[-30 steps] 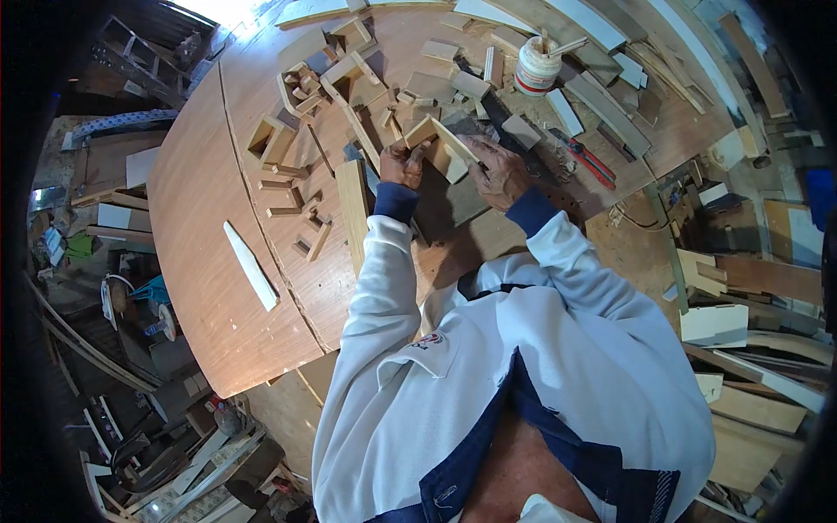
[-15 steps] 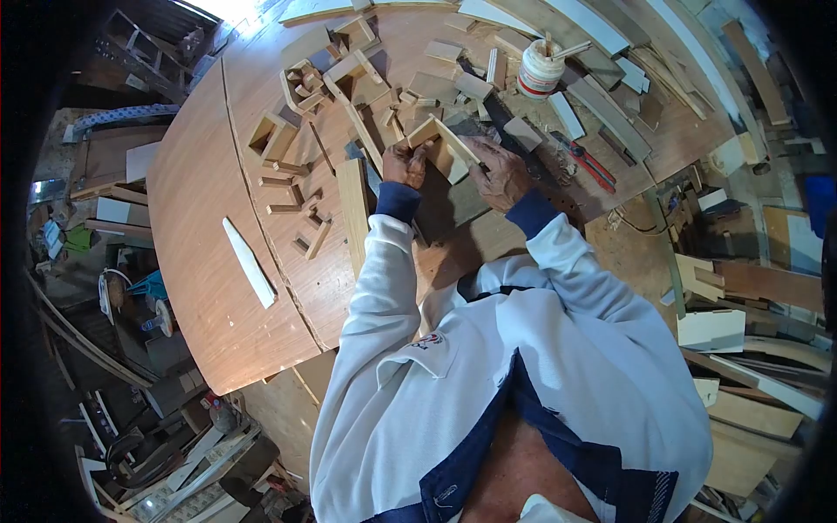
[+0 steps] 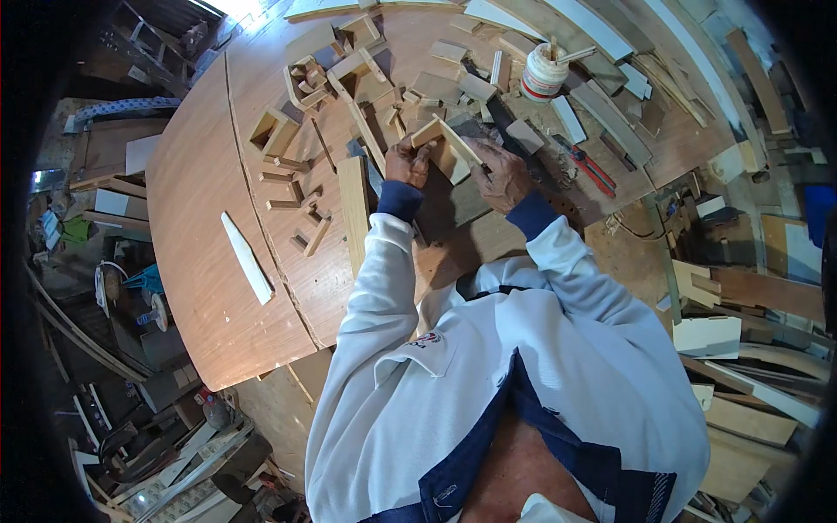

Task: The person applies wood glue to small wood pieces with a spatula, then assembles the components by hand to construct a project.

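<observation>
Between my two hands is a small wooden frame (image 3: pixel 452 157) made of thin boards joined at an angle. My left hand (image 3: pixel 408 164) has its fingers closed on the frame's left end. At the other end, my right hand (image 3: pixel 500 174) grips the long thin board. A dark flat board (image 3: pixel 449 206) lies under the frame. Just left of my left hand, a pale wooden strip (image 3: pixel 354 209) lies on the table (image 3: pixel 196 200).
Small wooden assemblies (image 3: pixel 275 135) and short pieces stand at the left. A white glue tub (image 3: pixel 542 74) holding sticks is at the back right, with red-handled pliers (image 3: pixel 595 172) nearer. A white pointed strip (image 3: pixel 247 259) lies at the front left.
Both hands keep hold of the wooden frame in nearly the same pose. The view has shifted very slightly.
</observation>
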A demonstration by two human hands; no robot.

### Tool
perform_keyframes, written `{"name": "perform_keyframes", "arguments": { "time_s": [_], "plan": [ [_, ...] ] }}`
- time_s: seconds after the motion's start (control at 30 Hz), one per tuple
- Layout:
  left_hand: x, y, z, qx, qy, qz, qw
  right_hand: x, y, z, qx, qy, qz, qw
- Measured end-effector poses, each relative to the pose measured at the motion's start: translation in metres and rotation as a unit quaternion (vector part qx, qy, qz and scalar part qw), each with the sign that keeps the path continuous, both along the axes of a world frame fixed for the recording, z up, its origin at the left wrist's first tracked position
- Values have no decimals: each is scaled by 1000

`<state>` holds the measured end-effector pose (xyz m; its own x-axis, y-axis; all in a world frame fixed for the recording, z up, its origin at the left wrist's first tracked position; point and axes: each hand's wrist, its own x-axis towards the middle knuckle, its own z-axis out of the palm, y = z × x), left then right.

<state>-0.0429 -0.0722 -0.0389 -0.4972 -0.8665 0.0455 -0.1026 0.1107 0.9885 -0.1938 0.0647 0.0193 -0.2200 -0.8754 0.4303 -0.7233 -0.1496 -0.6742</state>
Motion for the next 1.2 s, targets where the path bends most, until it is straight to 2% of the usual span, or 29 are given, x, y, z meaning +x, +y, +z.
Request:
{"name": "perform_keyframes", "arguments": {
  "time_s": [0.17, 0.27, 0.3, 0.37, 0.4, 0.47, 0.5, 0.57, 0.6, 0.63, 0.67, 0.7, 0.77, 0.8, 0.87, 0.9, 0.97, 1.0, 1.07, 1.13, 1.2],
  "plan": [
    [0, 2, 3, -22, -28, -1, 999, -1, -1, -1, 1, -5, 8, 1000],
    [2, -6, -17, -4, 4, 5, 1000, -2, -1, -1, -2, -10, 9, 1000],
    [2, -3, -10, -4, 5, 6, 1000, -2, -1, -2, -3, -9, 10, 1000],
    [-1, 4, 18, -145, -124, -5, 982, -3, -2, -5, -14, 1, 1, 1000],
    [-2, 2, 24, -145, -123, -4, 982, -3, -1, -4, -14, 1, 1, 1000],
    [-2, -1, 33, -76, -183, -41, 979, -3, 2, -1, 20, -87, -10, 996],
    [-4, -3, 37, -75, -183, -42, 979, -4, 3, 1, 20, -88, -11, 996],
    [-6, -8, 46, -309, -212, -86, 923, -4, 4, 3, 125, -243, -59, 960],
    [-9, -3, 62, -286, -217, -85, 930, -5, 3, -5, 125, -244, -59, 960],
    [-11, -4, 72, -287, -217, -86, 929, -5, 0, -20, 75, -305, -47, 948],
    [-14, -6, 80, -292, -275, -131, 907, -7, -2, -35, 23, -364, -34, 931],
    [-16, -7, 83, -295, -333, -175, 878, -9, -2, -44, 21, -365, -35, 930],
    [-18, -17, 53, -326, -335, -181, 866, -14, 1, -55, 95, -409, -33, 907],
    [-21, -19, 53, -355, -336, -184, 853, -15, 2, -54, 94, -409, -34, 907],
    [-27, -25, 53, -348, -373, -208, 835, -16, 7, -54, 114, -191, -100, 970],
    [-31, -25, 59, -341, -409, -229, 815, -15, 8, -52, 114, -192, -100, 970],
    [-39, -24, 66, -314, -444, -234, 806, -13, 8, -48, 123, -93, -143, 978],
    [-42, -23, 69, -287, -477, -239, 795, -13, 7, -45, 123, -94, -143, 978],
    [-44, -19, 76, -298, -486, -241, 785, -15, 6, -39, 126, -7, -148, 981],
    [-44, -17, 83, -306, -497, -241, 776, -19, 2, -38, 105, -16, -133, 985],
    [-43, -18, 89, -232, -461, -253, 818, -23, -4, -38, 85, -23, -116, 989]
  ]
}}
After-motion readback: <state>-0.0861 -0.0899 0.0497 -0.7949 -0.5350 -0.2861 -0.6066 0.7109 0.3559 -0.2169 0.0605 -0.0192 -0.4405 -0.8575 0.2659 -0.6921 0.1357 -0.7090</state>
